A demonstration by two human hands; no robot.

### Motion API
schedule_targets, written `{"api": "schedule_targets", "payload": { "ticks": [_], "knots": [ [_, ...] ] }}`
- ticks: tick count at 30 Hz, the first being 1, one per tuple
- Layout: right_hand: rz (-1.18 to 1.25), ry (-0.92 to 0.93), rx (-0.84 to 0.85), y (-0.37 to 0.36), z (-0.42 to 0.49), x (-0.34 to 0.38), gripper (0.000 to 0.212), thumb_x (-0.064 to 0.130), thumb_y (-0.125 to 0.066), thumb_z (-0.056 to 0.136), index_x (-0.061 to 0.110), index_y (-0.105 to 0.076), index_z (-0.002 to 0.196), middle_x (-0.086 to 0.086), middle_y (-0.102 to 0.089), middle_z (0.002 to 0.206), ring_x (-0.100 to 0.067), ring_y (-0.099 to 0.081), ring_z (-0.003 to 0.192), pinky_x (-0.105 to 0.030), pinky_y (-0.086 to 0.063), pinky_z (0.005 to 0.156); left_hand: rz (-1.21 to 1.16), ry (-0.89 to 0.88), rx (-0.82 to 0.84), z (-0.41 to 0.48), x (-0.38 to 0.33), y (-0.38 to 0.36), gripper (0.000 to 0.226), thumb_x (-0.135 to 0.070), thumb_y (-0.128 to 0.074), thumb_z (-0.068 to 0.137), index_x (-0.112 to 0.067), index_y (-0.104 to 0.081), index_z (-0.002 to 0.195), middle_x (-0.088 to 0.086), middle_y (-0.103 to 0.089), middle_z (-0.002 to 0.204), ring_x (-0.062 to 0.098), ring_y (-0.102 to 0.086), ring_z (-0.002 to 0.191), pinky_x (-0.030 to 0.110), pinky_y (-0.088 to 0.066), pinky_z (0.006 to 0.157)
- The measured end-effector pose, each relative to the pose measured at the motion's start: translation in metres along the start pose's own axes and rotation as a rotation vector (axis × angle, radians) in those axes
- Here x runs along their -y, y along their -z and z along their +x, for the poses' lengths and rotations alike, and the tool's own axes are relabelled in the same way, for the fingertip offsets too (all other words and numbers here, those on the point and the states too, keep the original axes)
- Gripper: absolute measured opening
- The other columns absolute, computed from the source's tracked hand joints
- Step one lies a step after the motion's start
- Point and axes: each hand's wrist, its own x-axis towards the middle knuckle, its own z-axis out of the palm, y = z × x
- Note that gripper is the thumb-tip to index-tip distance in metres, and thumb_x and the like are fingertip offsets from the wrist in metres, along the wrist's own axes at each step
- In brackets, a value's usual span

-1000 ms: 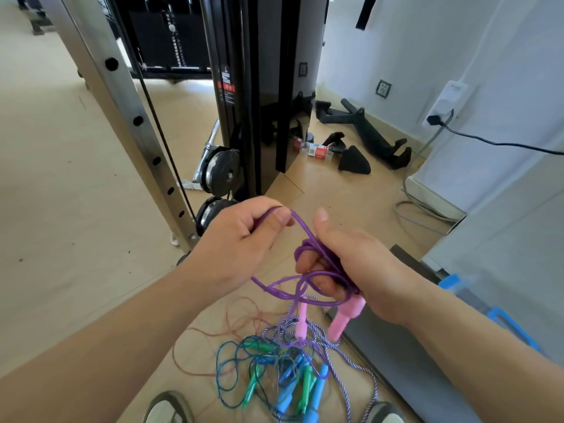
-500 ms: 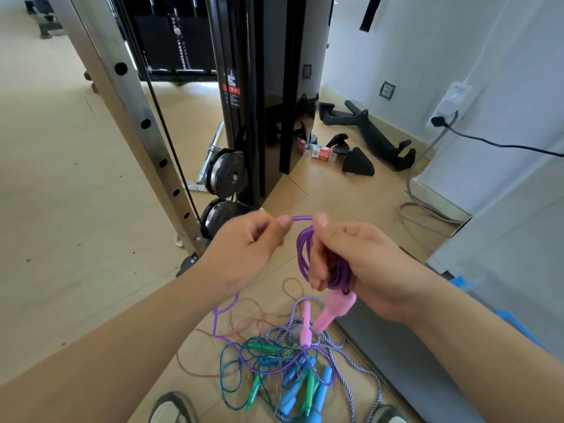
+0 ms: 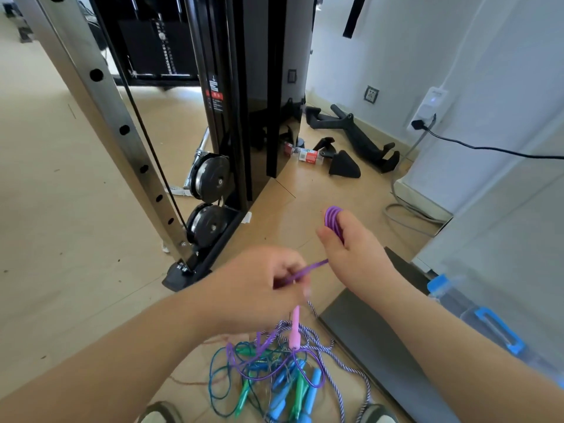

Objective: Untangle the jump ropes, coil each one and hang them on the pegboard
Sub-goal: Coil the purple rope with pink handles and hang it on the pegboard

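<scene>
Right hand (image 3: pixel 354 251) grips the purple jump rope coil (image 3: pixel 333 219), way higher than before; left hand (image 3: pixel 259 288) dropped lower, pinching its loose strand.

There is only one view. The wide-angle camera sits on the person's head and looks forward and down. The left hand (image 3: pixel 265 288) and the right hand (image 3: pixel 354 248) are close under it, near the middle of the frame. The rope pile (image 3: pixel 274 370) lies below them on the floor, and the gym machine (image 3: pixel 259 87) stands beyond them.
</scene>
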Motion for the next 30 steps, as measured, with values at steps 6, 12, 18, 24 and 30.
{"api": "schedule_targets", "payload": {
  "ticks": [6,12,18,24,30],
  "knots": [
    [0.472,-0.102,0.320,-0.002,-0.010,0.022,0.044,0.034,-0.040,0.111,-0.001,-0.065,0.099,-0.012,-0.076,0.083,-0.022,-0.056,0.057,-0.037,-0.051,0.060,-0.470,-0.087,-0.519,0.004,0.002,0.023,0.015,-0.019,-0.061,0.101,-0.009,-0.071,0.095,0.002,-0.049,0.051,0.017,-0.042,0.044,0.026,-0.041,0.047],
    [0.869,-0.167,0.599,0.003,-0.026,0.053,0.048,0.048,-0.046,0.102,0.011,-0.049,0.072,-0.009,-0.040,0.058,-0.019,-0.029,0.048,-0.036,-0.020,0.053,-0.412,0.057,-0.500,0.017,0.027,0.016,0.037,-0.042,-0.058,0.101,-0.015,-0.072,0.080,0.009,-0.049,0.057,0.014,-0.041,0.044,0.021,-0.039,0.042],
    [1.331,-0.324,0.260,0.016,-0.009,0.047,0.027,0.030,-0.039,0.110,0.009,-0.052,0.099,-0.020,-0.074,0.122,-0.025,-0.076,0.098,-0.035,-0.051,0.082,-0.186,0.444,0.239,0.013,0.045,-0.015,0.070,-0.062,-0.026,0.105,-0.010,-0.072,0.097,0.010,-0.058,0.058,0.023,-0.058,0.045,0.026,-0.052,0.052],
    [0.022,-0.148,-0.036,0.011,0.006,-0.001,0.030,0.039,-0.049,0.106,0.010,-0.052,0.099,-0.010,-0.063,0.083,-0.029,-0.065,0.072,-0.040,-0.055,0.068,0.023,0.158,0.286,-0.005,0.006,-0.013,0.012,-0.027,-0.059,0.100,-0.018,-0.064,0.094,-0.004,-0.058,0.066,0.018,-0.060,0.051,0.034,-0.059,0.056],
    [0.455,-0.212,0.317,0.003,-0.010,0.014,0.057,0.037,-0.042,0.110,-0.007,-0.066,0.083,-0.009,-0.066,0.065,-0.021,-0.053,0.056,-0.021,-0.043,0.051,-0.275,-0.153,-0.433,-0.001,-0.007,0.016,0.017,-0.024,-0.058,0.102,-0.020,-0.073,0.096,-0.002,-0.046,0.054,0.011,-0.039,0.045,0.019,-0.037,0.044]
  ]
}}
